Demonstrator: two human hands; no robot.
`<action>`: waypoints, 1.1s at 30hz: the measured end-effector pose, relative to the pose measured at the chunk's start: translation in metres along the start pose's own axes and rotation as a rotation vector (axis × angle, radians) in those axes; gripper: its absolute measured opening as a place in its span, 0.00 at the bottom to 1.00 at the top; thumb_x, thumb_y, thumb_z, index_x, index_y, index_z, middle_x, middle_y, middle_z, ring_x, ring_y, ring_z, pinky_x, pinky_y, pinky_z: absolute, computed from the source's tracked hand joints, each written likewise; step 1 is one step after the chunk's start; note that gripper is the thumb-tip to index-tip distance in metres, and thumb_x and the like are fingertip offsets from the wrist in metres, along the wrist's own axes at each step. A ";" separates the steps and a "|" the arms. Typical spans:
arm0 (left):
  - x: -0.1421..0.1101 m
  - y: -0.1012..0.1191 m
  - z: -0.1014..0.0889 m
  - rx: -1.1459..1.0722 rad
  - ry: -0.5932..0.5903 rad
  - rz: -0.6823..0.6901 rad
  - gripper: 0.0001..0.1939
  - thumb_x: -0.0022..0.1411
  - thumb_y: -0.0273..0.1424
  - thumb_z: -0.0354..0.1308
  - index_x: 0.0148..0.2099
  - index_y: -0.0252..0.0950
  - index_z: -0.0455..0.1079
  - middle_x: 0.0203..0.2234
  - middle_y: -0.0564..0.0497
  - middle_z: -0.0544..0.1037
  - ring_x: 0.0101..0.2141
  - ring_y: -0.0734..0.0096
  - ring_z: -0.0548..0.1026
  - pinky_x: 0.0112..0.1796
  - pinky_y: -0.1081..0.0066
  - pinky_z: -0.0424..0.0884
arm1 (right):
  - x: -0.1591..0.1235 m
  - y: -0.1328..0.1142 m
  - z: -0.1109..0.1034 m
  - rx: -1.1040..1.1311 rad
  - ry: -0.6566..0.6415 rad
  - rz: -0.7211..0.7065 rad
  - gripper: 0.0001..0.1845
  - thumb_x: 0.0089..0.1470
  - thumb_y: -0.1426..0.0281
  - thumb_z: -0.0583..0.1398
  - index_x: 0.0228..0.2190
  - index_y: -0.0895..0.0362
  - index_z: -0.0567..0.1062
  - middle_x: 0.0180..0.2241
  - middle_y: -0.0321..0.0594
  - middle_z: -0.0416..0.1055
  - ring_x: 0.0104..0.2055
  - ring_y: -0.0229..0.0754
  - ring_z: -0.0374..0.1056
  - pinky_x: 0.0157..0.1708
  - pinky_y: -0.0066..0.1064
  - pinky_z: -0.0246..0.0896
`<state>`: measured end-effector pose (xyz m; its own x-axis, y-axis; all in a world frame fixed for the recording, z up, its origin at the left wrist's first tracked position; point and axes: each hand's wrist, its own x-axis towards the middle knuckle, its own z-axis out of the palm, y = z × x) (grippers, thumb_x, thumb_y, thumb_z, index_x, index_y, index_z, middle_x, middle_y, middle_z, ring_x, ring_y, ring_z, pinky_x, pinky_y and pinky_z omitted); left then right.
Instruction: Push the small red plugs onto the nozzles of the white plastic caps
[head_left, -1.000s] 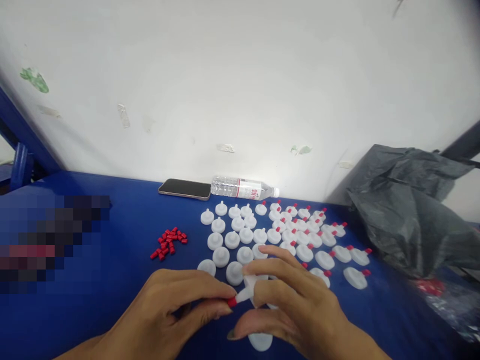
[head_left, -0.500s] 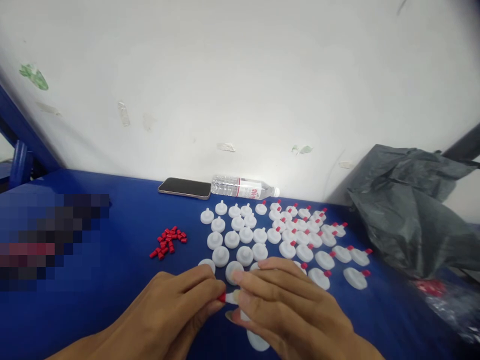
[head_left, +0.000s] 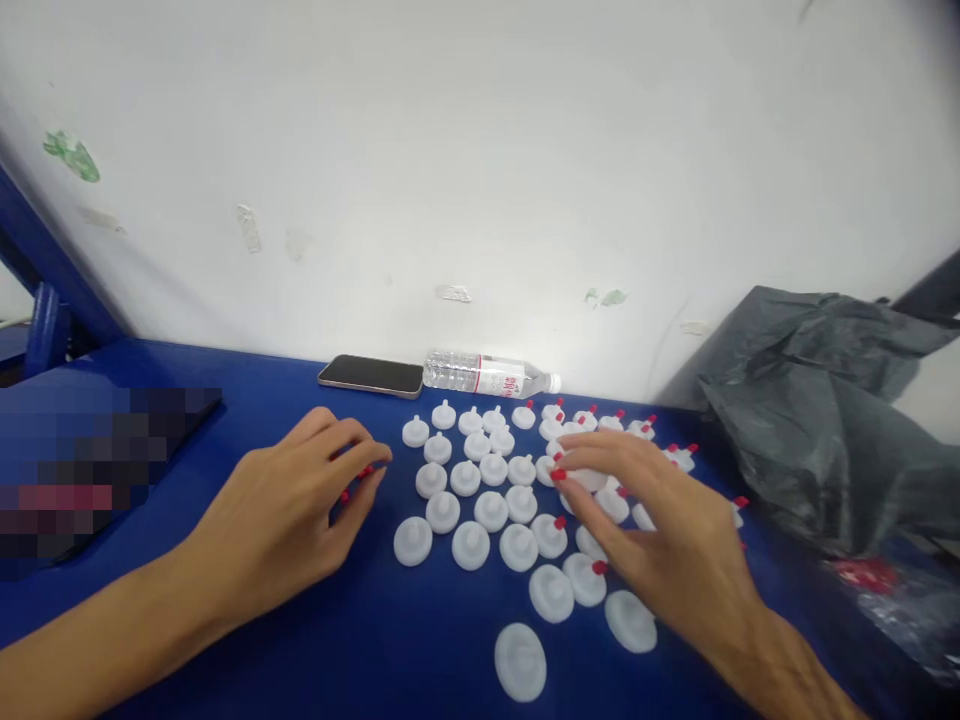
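Note:
My left hand (head_left: 307, 495) is over the pile of small red caps (head_left: 365, 470), its fingers bent and the thumb a little apart from the index finger. A few caps show through that gap; the hand covers the rest. Between the thumb and fingers of my right hand (head_left: 660, 520) is a white plastic disc (head_left: 589, 479) with a red cap (head_left: 558, 474) on its stem. That hand is low over the capped discs at the right and hides several of them. Uncapped white discs (head_left: 470, 545) with bare stems lie between my hands.
A dark phone (head_left: 371, 375) and a clear water bottle (head_left: 480, 374) lie along the wall. A grey plastic bag (head_left: 817, 420) stands at the right, with clear plastic wrap (head_left: 911, 620) below it. The tabletop (head_left: 337, 640) is blue.
My hands have parted from the front middle. The left has moved up and left to the red caps; the right has moved right and away from me with a capped disc.

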<state>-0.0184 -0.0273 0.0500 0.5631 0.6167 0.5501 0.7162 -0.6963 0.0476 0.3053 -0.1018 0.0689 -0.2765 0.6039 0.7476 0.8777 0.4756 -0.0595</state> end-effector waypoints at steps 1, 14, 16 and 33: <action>0.000 -0.005 0.002 0.039 -0.037 -0.016 0.09 0.77 0.28 0.56 0.47 0.42 0.78 0.41 0.50 0.81 0.40 0.61 0.74 0.27 0.71 0.68 | 0.001 0.007 0.000 -0.015 -0.003 0.002 0.06 0.69 0.71 0.63 0.43 0.47 0.79 0.46 0.38 0.87 0.48 0.48 0.86 0.55 0.44 0.84; -0.008 -0.024 0.021 0.037 -0.115 -0.053 0.14 0.78 0.31 0.52 0.44 0.42 0.80 0.41 0.51 0.73 0.27 0.72 0.70 0.21 0.75 0.61 | -0.004 0.030 0.004 -0.027 -0.192 0.017 0.02 0.64 0.68 0.70 0.38 0.49 0.85 0.34 0.34 0.84 0.38 0.47 0.79 0.46 0.46 0.75; -0.009 -0.025 0.023 0.024 -0.122 -0.046 0.15 0.79 0.30 0.51 0.44 0.43 0.79 0.41 0.52 0.73 0.27 0.73 0.70 0.21 0.75 0.61 | -0.005 0.032 0.007 -0.028 -0.212 0.005 0.02 0.62 0.69 0.71 0.38 0.50 0.86 0.34 0.33 0.84 0.39 0.46 0.79 0.46 0.46 0.74; -0.006 -0.003 0.005 -0.227 0.145 0.144 0.07 0.81 0.29 0.56 0.54 0.43 0.74 0.43 0.54 0.84 0.41 0.75 0.83 0.42 0.77 0.76 | -0.002 0.006 -0.023 0.248 -0.536 -0.038 0.11 0.52 0.71 0.78 0.33 0.44 0.85 0.27 0.26 0.83 0.31 0.43 0.80 0.43 0.40 0.81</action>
<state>-0.0214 -0.0266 0.0423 0.5761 0.4580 0.6770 0.5136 -0.8472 0.1361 0.3203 -0.1148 0.0818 -0.5215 0.7919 0.3178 0.7634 0.5994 -0.2407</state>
